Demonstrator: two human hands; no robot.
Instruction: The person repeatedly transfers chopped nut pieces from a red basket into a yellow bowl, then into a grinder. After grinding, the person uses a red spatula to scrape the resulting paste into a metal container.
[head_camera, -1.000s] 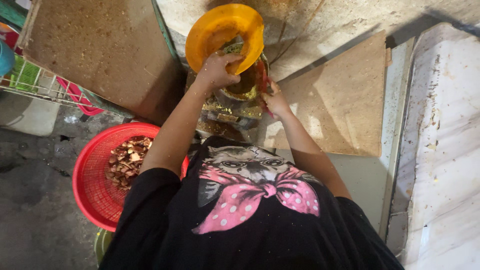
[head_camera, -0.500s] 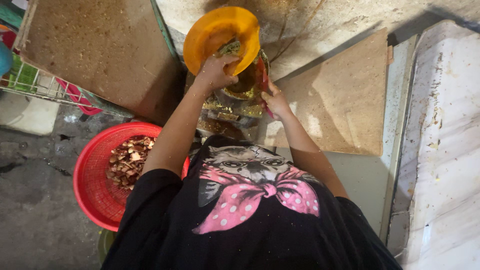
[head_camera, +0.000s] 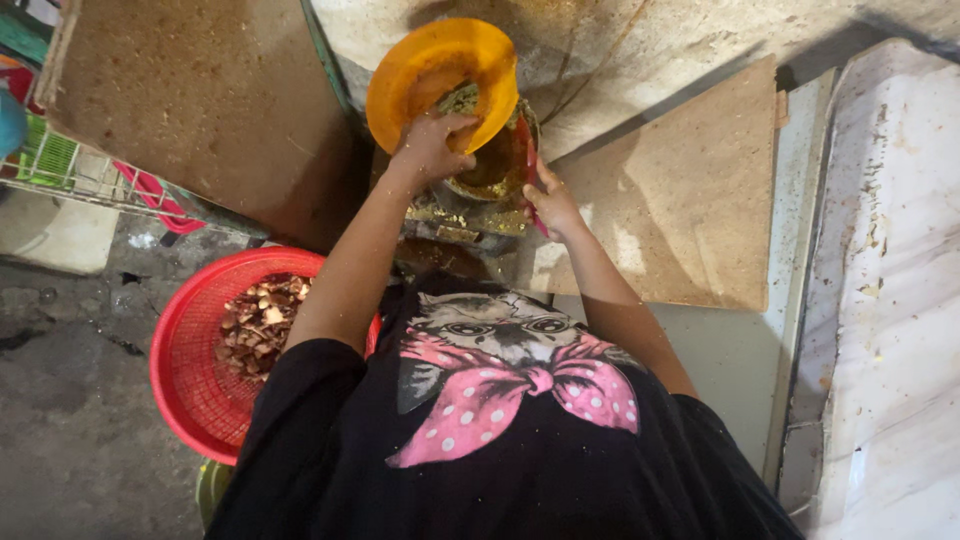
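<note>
Orange plastic bowl (head_camera: 425, 75), round, smooth-walled, tilted so its open face shows at the upper centre of the frame. Inside it: a clump of coarse, greenish-brown ground mash (head_camera: 462, 98), crumbly in texture. Just below the bowl sits a round, dirty metal vessel (head_camera: 492, 170), its inside coated with wet yellow-brown paste; what it rests on is smeared and cannot be made out.

Left hand (head_camera: 428, 150): arm extended up the frame, fingers curled over the bowl's lower rim, gripping it and touching the mash. Right hand (head_camera: 550, 203): arm raised from lower right, fingers closed around a thin red handle (head_camera: 527, 165) that stands against the vessel's right rim; the tool's working end is hidden.

Left centre of the frame: red plastic basket (head_camera: 190, 390), round, fine mesh weave, holding small brown and pale chopped pieces (head_camera: 258, 322), dry-looking and irregular. It stands on grey, stained concrete floor (head_camera: 70, 440).

Surroundings: a rough brown particle board (head_camera: 190, 100) leans at upper left; a second, paler board (head_camera: 690, 200) lies right of centre. A white, scuffed, speckled surface (head_camera: 890, 300) fills the right edge. A wire rack (head_camera: 70, 175) with green and pink items shows at the far left.

The person's black shirt (head_camera: 500, 450) with pink polka-dot bow print fills the bottom.
</note>
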